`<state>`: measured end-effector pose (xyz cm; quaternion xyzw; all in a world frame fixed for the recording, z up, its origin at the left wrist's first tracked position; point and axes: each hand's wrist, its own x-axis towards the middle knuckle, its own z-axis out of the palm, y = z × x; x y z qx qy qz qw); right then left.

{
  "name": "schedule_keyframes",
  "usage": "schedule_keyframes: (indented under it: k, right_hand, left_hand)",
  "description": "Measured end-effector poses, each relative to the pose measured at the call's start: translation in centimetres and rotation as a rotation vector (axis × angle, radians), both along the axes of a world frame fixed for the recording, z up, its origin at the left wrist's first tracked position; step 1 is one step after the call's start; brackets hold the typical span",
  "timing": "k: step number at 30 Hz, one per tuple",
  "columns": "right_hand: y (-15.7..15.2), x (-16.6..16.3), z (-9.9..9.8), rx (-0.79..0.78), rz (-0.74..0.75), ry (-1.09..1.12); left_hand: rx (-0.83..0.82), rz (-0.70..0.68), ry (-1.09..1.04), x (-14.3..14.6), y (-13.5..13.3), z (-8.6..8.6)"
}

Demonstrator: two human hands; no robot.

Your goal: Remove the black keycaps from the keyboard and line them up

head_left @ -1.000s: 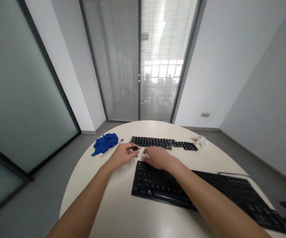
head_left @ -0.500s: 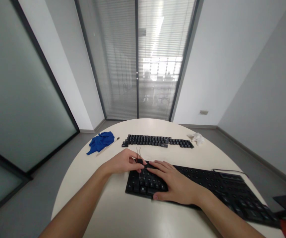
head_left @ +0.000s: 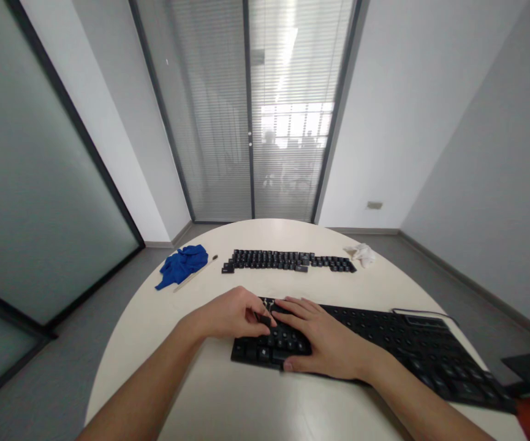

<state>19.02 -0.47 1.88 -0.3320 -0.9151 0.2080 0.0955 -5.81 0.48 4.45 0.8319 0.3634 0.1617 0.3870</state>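
Observation:
A black keyboard (head_left: 366,331) lies across the near part of the round table, with many of its keycaps off and bare key posts showing. My left hand (head_left: 237,313) is closed over the keyboard's left end, pinching a keycap puller (head_left: 263,318) with a dark body and thin wire ends. The puller tilts, and the fingers cover part of it. Whether a keycap is caught in it, I cannot tell. My right hand (head_left: 329,340) rests spread on the keyboard just right of the puller, fingers out flat and thumb at the front edge.
Beyond the keyboard, removed keycaps (head_left: 269,260) stand in rows. Left of them lie a toothbrush (head_left: 195,274) and a blue cloth (head_left: 182,266). A crumpled white tissue (head_left: 362,254) sits at the right. The keyboard's cable (head_left: 423,313) curls near the table's right edge.
My left hand has turned and come slightly down; the keycap puller went from near upright to tilted, its wire ends now leaning right. My right hand stays put.

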Motion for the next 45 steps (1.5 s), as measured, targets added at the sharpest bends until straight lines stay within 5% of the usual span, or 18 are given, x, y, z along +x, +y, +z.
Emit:
schedule_keyframes:
  k: [10, 21, 30, 45]
  right_hand:
    - [-1.3, -2.5, 0.0, 0.166, -0.182, 0.195]
    - [-1.7, -3.9, -0.4, -0.024, -0.285, 0.559]
    - [-1.6, -3.1, 0.0, -0.087, -0.044, 0.5]
    - [-0.3, -3.0, -2.3, -0.355, -0.236, 0.682]
  left_hand:
    - [-0.093, 0.054, -0.025, -0.1, 0.1, -0.2]
    - [-0.159, 0.042, -0.006, -0.5, 0.5, -1.1]
    - [-0.089, 0.015, 0.169, -0.4, 0.5, -1.2]
    - [-0.02, -0.026, 0.151, -0.3, 0.9, -2.2]
